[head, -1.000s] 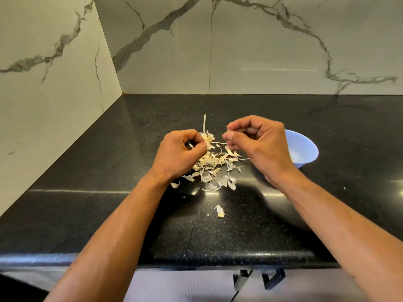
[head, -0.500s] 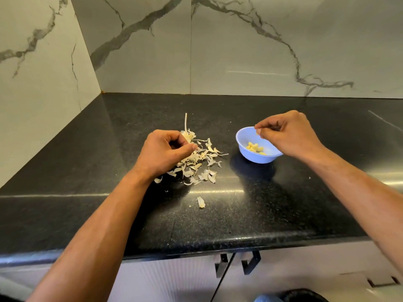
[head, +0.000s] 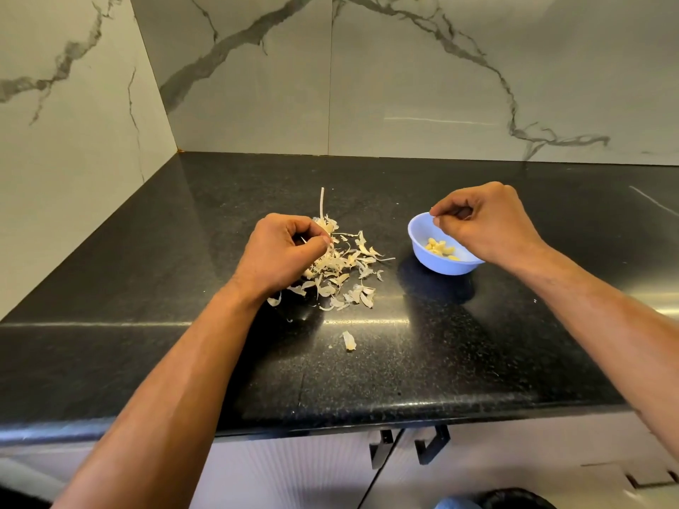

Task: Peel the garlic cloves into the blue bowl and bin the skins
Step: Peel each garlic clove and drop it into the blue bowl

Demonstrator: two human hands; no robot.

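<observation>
A small blue bowl (head: 441, 267) stands on the black counter and holds several peeled yellow garlic cloves (head: 439, 247). My right hand (head: 485, 222) hovers over the bowl's far rim with fingers curled and thumb against fingertips; no clove shows between them. To the left lies a loose pile of papery garlic skins (head: 345, 266) with a thin dry stem (head: 322, 202) sticking up at its back. My left hand (head: 283, 251) rests on the pile's left side and pinches a sliver of skin between thumb and fingers.
One stray skin (head: 349, 340) lies nearer the front edge of the black counter (head: 477, 354). Marble walls close the corner at left and back. Below the edge are cabinet doors with black handles (head: 433, 446) and a dark round object (head: 514, 500) on the floor.
My right hand left the skin pile and moved right to above the blue bowl, where it stays. My left hand remains at the pile. The view shifted right and down.
</observation>
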